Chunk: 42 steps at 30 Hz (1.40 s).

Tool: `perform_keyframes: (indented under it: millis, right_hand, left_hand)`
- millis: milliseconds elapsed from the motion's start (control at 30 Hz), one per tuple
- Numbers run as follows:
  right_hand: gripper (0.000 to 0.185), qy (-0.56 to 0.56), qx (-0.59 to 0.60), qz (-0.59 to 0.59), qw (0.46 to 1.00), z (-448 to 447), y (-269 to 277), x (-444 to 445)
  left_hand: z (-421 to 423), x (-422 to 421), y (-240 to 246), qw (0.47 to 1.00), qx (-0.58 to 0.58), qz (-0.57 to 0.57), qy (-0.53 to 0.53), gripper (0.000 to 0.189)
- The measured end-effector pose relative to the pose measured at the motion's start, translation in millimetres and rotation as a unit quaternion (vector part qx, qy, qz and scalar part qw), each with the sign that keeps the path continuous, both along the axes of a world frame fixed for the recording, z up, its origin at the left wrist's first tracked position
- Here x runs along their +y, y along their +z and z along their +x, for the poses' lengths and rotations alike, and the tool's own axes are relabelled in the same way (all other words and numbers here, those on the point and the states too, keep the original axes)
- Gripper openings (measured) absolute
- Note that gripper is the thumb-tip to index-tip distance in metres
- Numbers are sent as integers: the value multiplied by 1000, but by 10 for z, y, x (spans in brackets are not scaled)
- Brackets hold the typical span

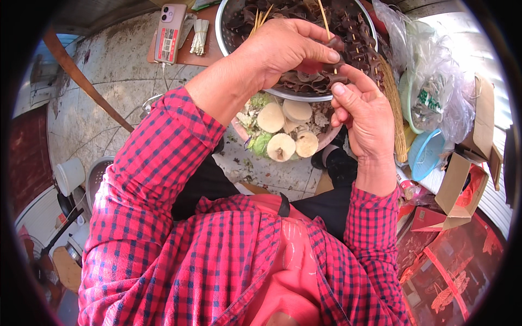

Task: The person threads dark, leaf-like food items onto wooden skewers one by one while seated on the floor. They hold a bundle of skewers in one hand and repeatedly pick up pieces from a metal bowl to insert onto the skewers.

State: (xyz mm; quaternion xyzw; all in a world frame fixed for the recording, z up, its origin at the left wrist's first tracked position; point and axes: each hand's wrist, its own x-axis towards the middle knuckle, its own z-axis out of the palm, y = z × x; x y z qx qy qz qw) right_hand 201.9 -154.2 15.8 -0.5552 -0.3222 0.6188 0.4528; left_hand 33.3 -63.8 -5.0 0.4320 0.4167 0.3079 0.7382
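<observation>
Over a metal bowl [222, 38] heaped with dark wood ear fungus [304, 81], both hands meet at one thin bamboo skewer [323, 18]. Several pieces of the fungus are threaded on it. My left hand [285, 51] pinches the skewer and a fungus piece [336, 42] between thumb and fingers. Just below, my right hand [365, 114] grips a fungus piece at the skewer's lower end between thumb and forefinger. The lower tip is hidden. Filled fungus skewers [359, 51] lie along the bowl's right side, and bare skewers [260, 19] stick up behind my left wrist.
Beneath the bowl's near rim, a pink basin [326, 140] holds vegetable scraps and pale round slices [281, 146]. A phone [169, 30] and a bundle of white sticks [200, 36] lie at upper left. To the right are a straw broom [393, 118], a blue basket [426, 155], plastic bags [452, 89] and cardboard boxes [456, 187].
</observation>
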Motion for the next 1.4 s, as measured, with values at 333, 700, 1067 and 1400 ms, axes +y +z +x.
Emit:
perform_keyframes:
  millis: [333, 700, 1067, 1400]
  right_hand:
    - [35, 55, -20, -38, 998, 39, -24, -50]
    - [29, 11, -13, 10, 1000, 18, 11, 18]
    - [18, -40, 14, 54, 998, 110, 5, 19]
    - [19, -10, 4, 43, 999, 88, 70, -54]
  left_hand:
    - [-23, 133, -94, 999, -35, -24, 8, 29]
    - [65, 25, -39, 996, -64, -1, -64, 24]
    - [-12, 175, -430, 773, 435, 415, -203, 25]
    - [8, 361, -345, 941, 265, 179, -109, 18]
